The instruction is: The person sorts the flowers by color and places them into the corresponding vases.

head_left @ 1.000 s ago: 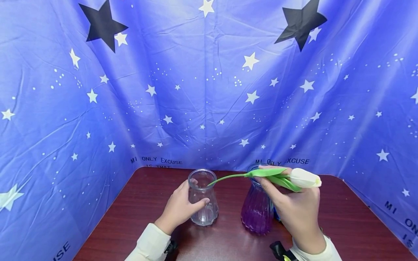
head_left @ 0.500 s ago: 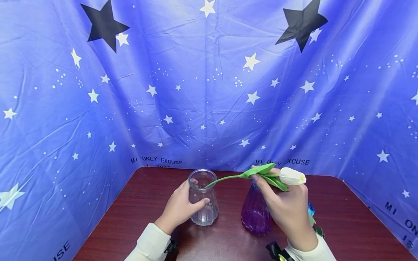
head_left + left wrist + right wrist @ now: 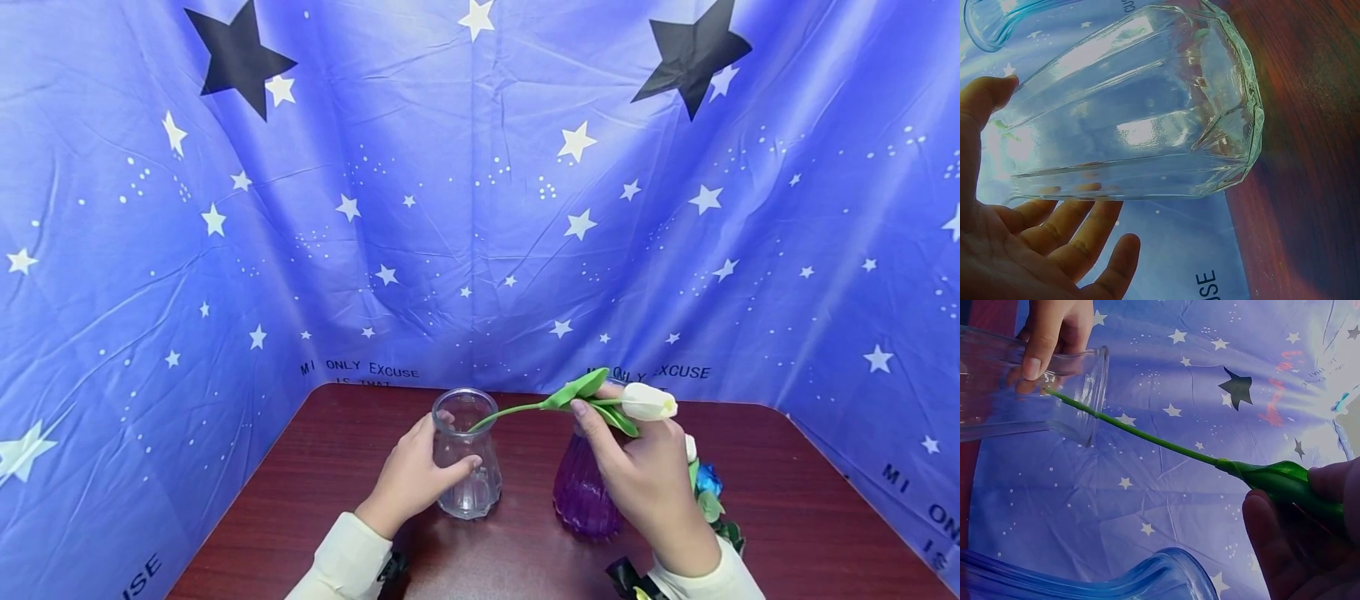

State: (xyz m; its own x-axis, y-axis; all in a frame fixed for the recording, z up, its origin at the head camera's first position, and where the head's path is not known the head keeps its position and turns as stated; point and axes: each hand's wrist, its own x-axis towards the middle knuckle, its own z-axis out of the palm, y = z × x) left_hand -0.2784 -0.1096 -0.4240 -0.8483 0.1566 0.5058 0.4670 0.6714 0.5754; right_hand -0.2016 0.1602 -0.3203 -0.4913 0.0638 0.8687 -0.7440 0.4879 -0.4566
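A clear glass vase (image 3: 471,475) stands upright on the table, and my left hand (image 3: 416,479) grips its side, thumb in front. In the left wrist view, fingers (image 3: 1072,234) wrap the vase (image 3: 1116,119) near its neck. My right hand (image 3: 652,487) pinches a white tulip (image 3: 648,402) by its green leaves, the flower pointing right. The stem's lower end is inside the clear vase's mouth, as the right wrist view shows with the stem (image 3: 1154,439) passing the rim (image 3: 1099,394). A purple vase (image 3: 587,492) stands partly behind my right hand.
Right of my right hand lie a blue flower (image 3: 707,481) and green leaves (image 3: 711,507), partly hidden by the hand. A blue starred cloth (image 3: 465,217) hangs behind and beside the dark red table (image 3: 810,492).
My right hand has moved left with the tulip, and the stem's end sits slightly deeper in the clear vase's mouth. More of the blue flower and leaves shows. My left hand has stayed still.
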